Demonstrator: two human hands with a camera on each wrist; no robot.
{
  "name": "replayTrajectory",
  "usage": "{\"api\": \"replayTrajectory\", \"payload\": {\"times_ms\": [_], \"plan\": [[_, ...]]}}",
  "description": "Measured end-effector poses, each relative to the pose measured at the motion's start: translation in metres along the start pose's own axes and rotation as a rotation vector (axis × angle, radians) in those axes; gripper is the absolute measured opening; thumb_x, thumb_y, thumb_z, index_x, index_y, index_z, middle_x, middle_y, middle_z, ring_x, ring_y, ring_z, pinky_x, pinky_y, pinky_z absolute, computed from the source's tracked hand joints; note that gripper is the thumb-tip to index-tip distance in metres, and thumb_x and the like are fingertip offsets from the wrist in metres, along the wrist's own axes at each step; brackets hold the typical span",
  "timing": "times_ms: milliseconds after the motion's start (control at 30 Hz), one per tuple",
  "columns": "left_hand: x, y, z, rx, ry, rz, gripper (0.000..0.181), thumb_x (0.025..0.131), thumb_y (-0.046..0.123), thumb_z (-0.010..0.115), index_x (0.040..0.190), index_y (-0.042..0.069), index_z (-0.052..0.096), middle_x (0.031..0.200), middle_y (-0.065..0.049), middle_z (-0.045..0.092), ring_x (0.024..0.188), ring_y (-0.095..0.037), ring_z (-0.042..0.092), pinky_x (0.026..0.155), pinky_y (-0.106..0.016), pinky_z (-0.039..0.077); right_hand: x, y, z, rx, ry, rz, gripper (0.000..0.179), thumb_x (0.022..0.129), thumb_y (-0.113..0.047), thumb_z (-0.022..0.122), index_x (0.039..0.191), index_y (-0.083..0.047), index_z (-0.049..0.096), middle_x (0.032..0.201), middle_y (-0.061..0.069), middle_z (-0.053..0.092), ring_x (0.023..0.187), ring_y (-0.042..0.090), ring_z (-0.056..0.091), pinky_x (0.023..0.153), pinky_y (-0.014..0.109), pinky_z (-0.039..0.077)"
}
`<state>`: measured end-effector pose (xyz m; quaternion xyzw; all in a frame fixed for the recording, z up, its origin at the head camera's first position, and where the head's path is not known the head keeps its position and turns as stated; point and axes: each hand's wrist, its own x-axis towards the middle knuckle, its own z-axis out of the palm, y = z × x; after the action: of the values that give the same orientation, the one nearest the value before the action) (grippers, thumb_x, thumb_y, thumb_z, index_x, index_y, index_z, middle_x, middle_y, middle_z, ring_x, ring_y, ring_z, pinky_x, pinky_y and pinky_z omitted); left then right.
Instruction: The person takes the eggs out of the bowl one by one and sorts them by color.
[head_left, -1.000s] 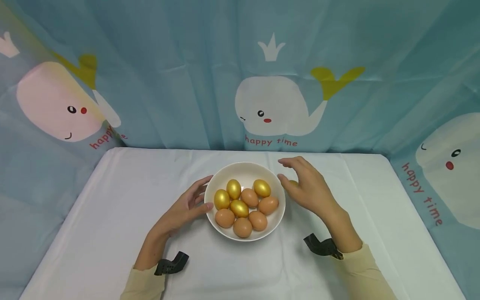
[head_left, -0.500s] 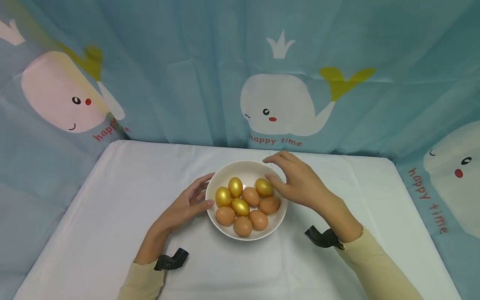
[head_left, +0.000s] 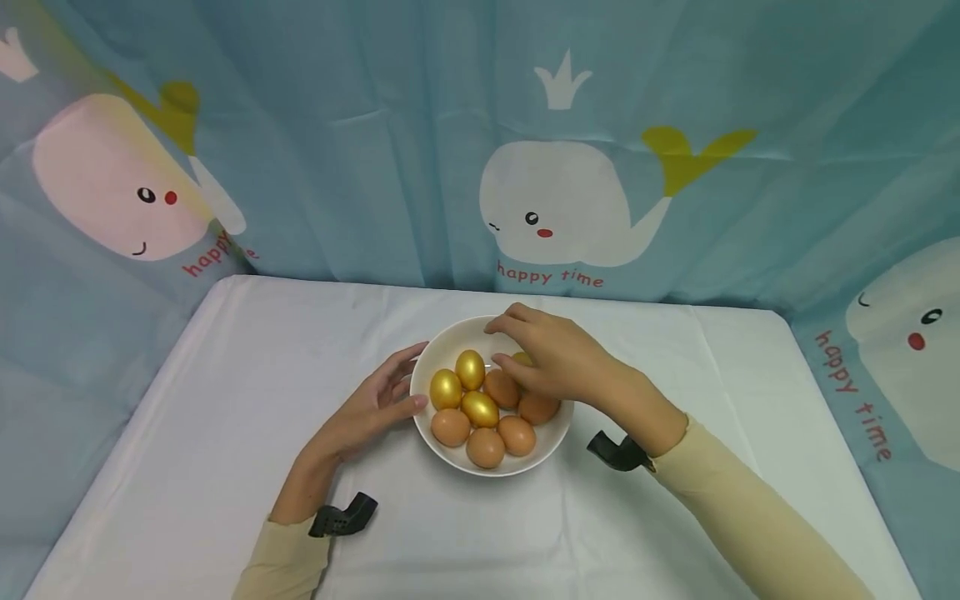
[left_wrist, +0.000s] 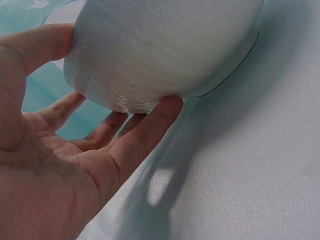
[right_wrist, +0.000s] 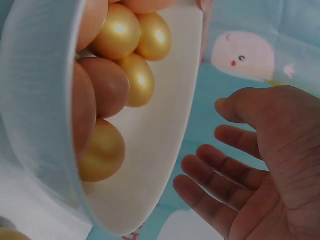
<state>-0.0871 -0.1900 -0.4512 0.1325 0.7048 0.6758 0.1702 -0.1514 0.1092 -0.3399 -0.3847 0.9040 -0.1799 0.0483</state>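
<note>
A white bowl point(head_left: 491, 465) holds several brown eggs point(head_left: 486, 448) and several golden eggs point(head_left: 480, 409). My left hand point(head_left: 375, 410) holds the bowl's left side; in the left wrist view the thumb meets the rim and the fingertips touch the outer wall. Over the bowl's right half hovers my right hand point(head_left: 558, 354), with loosely bent fingers and nothing between thumb and fingers. It partly covers one golden egg in the head view. The right wrist view shows this hand's palm point(right_wrist: 280, 200) apart from the eggs.
A white cloth point(head_left: 300, 333) covers the table. Behind hangs a blue curtain point(head_left: 360, 167) printed with whales. At the lower left of the right wrist view, part of a yellowish rounded thing point(right_wrist: 11, 235) shows outside the bowl. Each wrist wears a black strap point(head_left: 343, 515).
My right hand has moved left from beside the bowl to above its right half, empty throughout. The left hand stays at the bowl. The head view has shifted slightly.
</note>
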Motion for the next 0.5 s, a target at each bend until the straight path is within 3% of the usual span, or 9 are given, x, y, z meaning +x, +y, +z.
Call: {"api": "replayTrajectory", "payload": {"times_ms": [167,367,500], "plan": [[-0.001,0.000,0.000,-0.003,-0.002,0.003,0.074,0.101,0.013,0.069,0.165,0.024,0.032,0.159,-0.017,0.044,0.143,-0.018,0.054,0.102,-0.024,0.056,0.013,-0.004,0.002,-0.039,-0.101,0.011,0.038,0.103,-0.030,0.068,0.136,-0.011,0.068,0.125,0.007,0.069,0.099,0.021,0.068,0.091,0.039,0.060],[-0.001,-0.001,0.001,-0.013,-0.007,-0.001,0.074,0.102,0.012,0.069,0.165,0.022,0.031,0.162,-0.018,0.042,0.145,-0.021,0.053,0.102,-0.024,0.056,0.028,-0.009,0.003,-0.099,-0.238,0.023,0.041,0.104,-0.030,0.065,0.139,-0.009,0.066,0.129,0.010,0.070,0.105,0.023,0.068,0.097,0.042,0.059],[-0.001,0.001,0.001,-0.018,-0.004,0.000,0.074,0.101,0.012,0.069,0.165,0.022,0.031,0.164,-0.017,0.040,0.149,-0.025,0.049,0.103,-0.024,0.056,0.040,-0.013,0.003,-0.118,-0.300,0.037,0.036,0.104,-0.033,0.065,0.130,-0.008,0.070,0.113,0.008,0.074,0.095,0.022,0.065,0.090,0.038,0.057]]}}
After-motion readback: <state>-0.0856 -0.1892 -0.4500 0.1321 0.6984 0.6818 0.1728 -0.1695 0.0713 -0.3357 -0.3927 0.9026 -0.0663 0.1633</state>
